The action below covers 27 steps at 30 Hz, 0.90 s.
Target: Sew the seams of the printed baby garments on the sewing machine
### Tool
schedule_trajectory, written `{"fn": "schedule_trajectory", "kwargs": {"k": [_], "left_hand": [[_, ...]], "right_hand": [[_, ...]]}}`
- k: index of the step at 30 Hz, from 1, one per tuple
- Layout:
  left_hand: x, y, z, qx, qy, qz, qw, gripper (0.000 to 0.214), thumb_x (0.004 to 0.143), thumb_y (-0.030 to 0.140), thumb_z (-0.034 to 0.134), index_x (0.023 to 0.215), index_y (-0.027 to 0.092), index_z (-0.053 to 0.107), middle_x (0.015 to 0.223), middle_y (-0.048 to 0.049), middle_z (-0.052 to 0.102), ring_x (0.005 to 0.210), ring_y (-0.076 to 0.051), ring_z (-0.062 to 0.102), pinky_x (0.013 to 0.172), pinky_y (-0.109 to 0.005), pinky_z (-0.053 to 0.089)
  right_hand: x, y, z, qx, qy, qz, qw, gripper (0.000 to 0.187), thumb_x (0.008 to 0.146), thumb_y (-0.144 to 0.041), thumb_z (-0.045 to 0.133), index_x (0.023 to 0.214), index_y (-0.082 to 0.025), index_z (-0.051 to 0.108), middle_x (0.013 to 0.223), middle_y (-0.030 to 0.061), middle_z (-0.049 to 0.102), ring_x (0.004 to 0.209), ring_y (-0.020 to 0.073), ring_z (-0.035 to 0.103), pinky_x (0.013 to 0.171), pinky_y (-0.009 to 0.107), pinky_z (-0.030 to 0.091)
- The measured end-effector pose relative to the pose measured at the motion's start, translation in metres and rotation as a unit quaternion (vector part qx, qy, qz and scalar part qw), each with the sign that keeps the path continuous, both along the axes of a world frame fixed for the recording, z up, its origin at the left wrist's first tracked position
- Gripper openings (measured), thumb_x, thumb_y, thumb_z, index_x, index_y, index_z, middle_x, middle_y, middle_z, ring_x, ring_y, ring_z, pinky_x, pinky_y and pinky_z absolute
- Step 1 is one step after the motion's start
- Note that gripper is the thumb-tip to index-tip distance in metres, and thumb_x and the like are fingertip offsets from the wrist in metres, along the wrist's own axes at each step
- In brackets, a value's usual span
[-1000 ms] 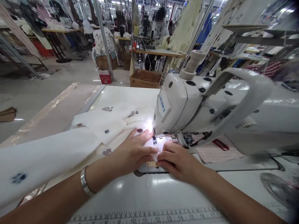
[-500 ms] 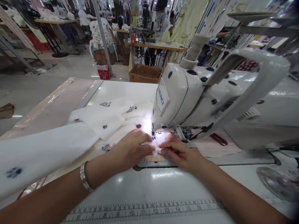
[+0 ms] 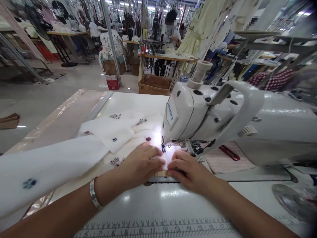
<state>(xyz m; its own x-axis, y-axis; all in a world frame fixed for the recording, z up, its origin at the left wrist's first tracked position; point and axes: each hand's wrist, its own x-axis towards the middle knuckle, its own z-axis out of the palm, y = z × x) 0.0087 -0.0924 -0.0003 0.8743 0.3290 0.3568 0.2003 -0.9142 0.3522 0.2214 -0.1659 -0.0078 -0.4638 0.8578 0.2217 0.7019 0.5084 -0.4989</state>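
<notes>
White fabric with small animal and paw prints lies across the left of the sewing machine table, and its edge reaches the lit presser foot. My left hand rests on the fabric just left of and in front of the foot, thumb and fingers closed together on it. To the right of the foot, my right hand pinches the fabric's near edge between thumb and fingers. Both sets of fingertips are close together. Fingers partly hide the cloth there, and whether the foot is pressed down I cannot tell.
Red thread snips lie on pink checked cloth under the machine arm. A printed ruler runs along the table's front edge. Beyond the table stand a cardboard box, a metal pole and a person at another workstation.
The view has tilted and shifted slightly, so the machine sits lower in it. My right fingertips have moved a little towards me along the fabric edge; my left hand keeps nearly the same place.
</notes>
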Motion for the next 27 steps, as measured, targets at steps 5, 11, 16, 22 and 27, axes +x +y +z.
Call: {"fn": "schedule_trajectory", "kwargs": {"k": [5,11,16,22,27], "left_hand": [[0.001,0.001,0.0,0.009,0.019,-0.005,1.0,0.024,0.098,0.024,0.04,0.091,0.019,0.062,0.096,-0.0053,0.059,0.081,-0.016,0.052,0.085,-0.039,0.04],[0.001,0.002,0.002,0.009,0.022,-0.007,1.0,0.026,0.099,0.025,0.037,0.091,0.02,0.061,0.097,-0.0056,0.059,0.081,-0.016,0.052,0.084,-0.038,0.04],[0.001,0.003,-0.001,0.008,0.014,-0.006,1.0,0.025,0.099,0.026,0.038,0.093,0.02,0.062,0.097,-0.0052,0.058,0.081,-0.015,0.053,0.088,-0.039,0.04],[0.001,0.007,-0.004,0.017,-0.006,-0.009,1.0,0.026,0.098,0.026,0.038,0.092,0.02,0.062,0.097,-0.0058,0.059,0.083,-0.016,0.053,0.089,-0.041,0.041],[0.002,0.008,-0.003,0.029,-0.004,-0.004,1.0,0.026,0.099,0.026,0.037,0.094,0.018,0.061,0.098,-0.0073,0.06,0.083,-0.017,0.054,0.086,-0.042,0.042]], "right_hand": [[0.0,0.002,-0.002,0.0,0.015,0.028,0.999,0.019,0.093,-0.025,0.047,0.084,-0.02,0.062,0.074,0.0014,0.056,0.072,0.0146,0.051,0.066,0.029,0.039],[-0.001,0.003,-0.001,0.0,0.034,0.019,0.999,0.021,0.093,-0.027,0.047,0.083,-0.02,0.064,0.073,0.0019,0.054,0.069,0.0142,0.05,0.063,0.028,0.041],[-0.002,0.003,0.002,-0.012,0.04,0.006,0.999,0.023,0.093,-0.028,0.047,0.083,-0.019,0.066,0.075,0.0024,0.055,0.069,0.0139,0.053,0.064,0.028,0.044],[0.001,0.007,0.007,-0.084,0.156,-0.101,0.979,0.018,0.083,-0.035,0.057,0.076,-0.022,0.068,0.076,0.0026,0.065,0.075,0.0172,0.061,0.066,0.029,0.049],[0.007,0.018,-0.002,-0.097,0.298,-0.241,0.919,0.04,0.08,-0.054,0.055,0.068,-0.018,0.067,0.063,0.0047,0.067,0.061,0.0185,0.063,0.059,0.031,0.052]]}}
